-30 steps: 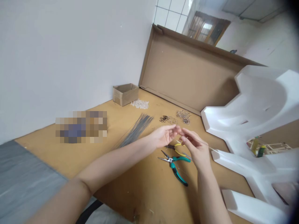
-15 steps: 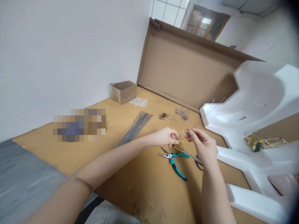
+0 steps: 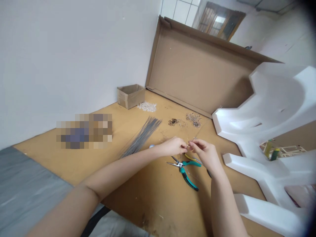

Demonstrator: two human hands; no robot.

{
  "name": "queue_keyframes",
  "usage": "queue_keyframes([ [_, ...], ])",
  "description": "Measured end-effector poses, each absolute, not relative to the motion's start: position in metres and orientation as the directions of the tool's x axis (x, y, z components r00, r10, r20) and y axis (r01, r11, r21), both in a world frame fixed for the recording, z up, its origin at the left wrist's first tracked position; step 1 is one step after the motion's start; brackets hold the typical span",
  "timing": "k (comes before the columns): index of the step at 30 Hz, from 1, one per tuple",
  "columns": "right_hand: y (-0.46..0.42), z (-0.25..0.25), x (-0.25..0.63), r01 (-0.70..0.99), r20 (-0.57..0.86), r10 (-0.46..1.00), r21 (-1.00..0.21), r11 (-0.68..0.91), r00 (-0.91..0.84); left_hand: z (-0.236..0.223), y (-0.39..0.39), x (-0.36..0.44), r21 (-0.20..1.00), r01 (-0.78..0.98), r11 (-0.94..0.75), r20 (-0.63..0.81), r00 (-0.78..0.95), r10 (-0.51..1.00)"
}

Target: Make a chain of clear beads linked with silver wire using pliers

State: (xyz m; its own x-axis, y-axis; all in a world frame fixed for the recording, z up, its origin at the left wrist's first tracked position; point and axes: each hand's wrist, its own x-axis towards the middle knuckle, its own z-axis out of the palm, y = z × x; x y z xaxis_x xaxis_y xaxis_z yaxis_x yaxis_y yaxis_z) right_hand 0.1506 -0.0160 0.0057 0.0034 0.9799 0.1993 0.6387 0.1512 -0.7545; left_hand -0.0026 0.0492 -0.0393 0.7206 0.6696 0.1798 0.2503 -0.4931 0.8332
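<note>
My right hand [image 3: 207,154] is closed in a pinch on a thin wire [image 3: 197,133], which sticks up past the fingertips. Almost touching it, my left hand [image 3: 174,146] pinches too; whatever lies between its fingers is too small to make out. Just below both hands, teal-handled long-nose pliers [image 3: 183,169] lie spread on the table. A yellow-handled tool [image 3: 189,157] shows partly behind them, and my right hand covers most of the dark-handled scissors. Beyond my left forearm lies a bundle of grey wires [image 3: 144,136].
Dark rings [image 3: 173,122] and small metal pieces [image 3: 194,119] lie farther back. A small cardboard box [image 3: 130,96] stands by the wall beside a pile of clear bits [image 3: 147,106]. White foam pieces [image 3: 266,177] line the right side; a large cardboard sheet [image 3: 199,65] closes the back.
My right hand has moved left, up to my left hand, bringing the wire with it. The wire's far end no longer reaches over the white foam. My left hand has barely shifted.
</note>
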Motion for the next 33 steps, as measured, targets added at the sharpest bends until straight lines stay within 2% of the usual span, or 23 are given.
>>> queue_keyframes([
  [4, -0.016, 0.010, 0.151, 0.565, 0.181, 0.983, -0.816, 0.125, 0.043, -0.035, 0.047, -0.004, 0.863, 0.255, -0.435, 0.118, 0.736, 0.666],
  [9, -0.018, 0.021, 0.154, 0.372, 0.130, 0.986, -0.925, 0.082, 0.106, -0.015, 0.039, -0.007, 0.992, 0.101, -0.077, -0.039, 0.818, 0.574],
  [17, -0.019, 0.021, 0.163, 0.167, 0.107, 0.989, -0.982, 0.089, 0.100, -0.005, 0.032, -0.007, 0.996, -0.044, 0.082, -0.005, 0.858, 0.514],
  [22, -0.018, 0.021, 0.167, 0.076, 0.094, 0.990, -0.993, 0.086, 0.105, -0.006, 0.028, -0.006, 0.998, -0.010, 0.066, -0.027, 0.845, 0.535],
  [29, -0.019, 0.023, 0.171, 0.086, 0.110, 0.992, -0.991, 0.104, 0.068, -0.011, 0.024, -0.001, 0.999, 0.054, -0.009, -0.040, 0.831, 0.555],
  [31, -0.021, 0.025, 0.169, 0.119, 0.135, 0.988, -0.985, 0.125, 0.076, -0.013, 0.024, 0.000, 0.990, 0.083, -0.112, 0.001, 0.797, 0.604],
  [33, -0.023, 0.027, 0.165, 0.200, 0.182, 0.979, -0.966, 0.162, 0.088, -0.016, 0.025, 0.000, 0.935, 0.147, -0.322, 0.122, 0.720, 0.683],
])
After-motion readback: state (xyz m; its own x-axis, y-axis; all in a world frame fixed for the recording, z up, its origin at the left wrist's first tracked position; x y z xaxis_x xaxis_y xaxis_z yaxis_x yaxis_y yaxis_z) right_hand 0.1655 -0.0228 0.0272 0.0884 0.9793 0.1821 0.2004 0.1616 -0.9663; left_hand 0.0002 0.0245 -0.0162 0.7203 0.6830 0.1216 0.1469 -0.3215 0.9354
